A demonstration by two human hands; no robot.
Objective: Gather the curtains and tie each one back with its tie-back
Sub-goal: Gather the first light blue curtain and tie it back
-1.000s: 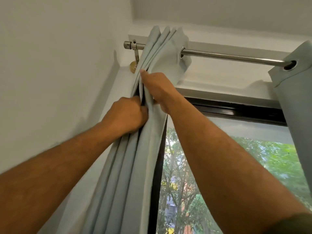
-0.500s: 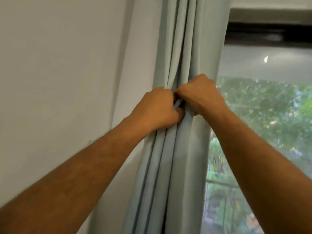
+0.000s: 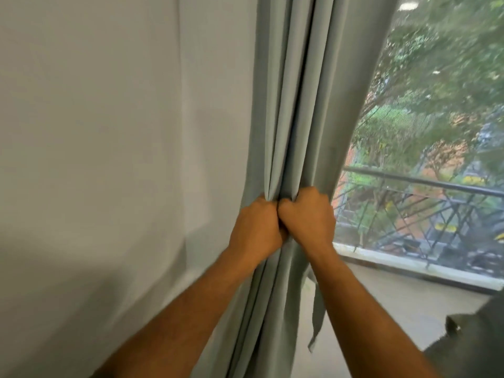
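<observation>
A pale blue-grey curtain (image 3: 300, 105) hangs gathered in vertical folds at the left edge of the window. My left hand (image 3: 256, 230) and my right hand (image 3: 308, 219) are side by side, knuckles touching, both clenched around the bunched folds at mid height. A narrow strip of the same fabric, probably the tie-back (image 3: 317, 317), dangles loose behind my right forearm on the window side of the curtain. The curtain rod and the other curtain are out of view.
A plain white wall (image 3: 109, 159) fills the left half. The window (image 3: 436, 105) on the right shows trees and a dark balcony railing (image 3: 425, 184). A dark object (image 3: 474, 339) sits at the lower right corner.
Both hands have slid down the curtain from near the rod to mid height, staying clenched on the folds. The view has dropped with them, so the rod has left the frame.
</observation>
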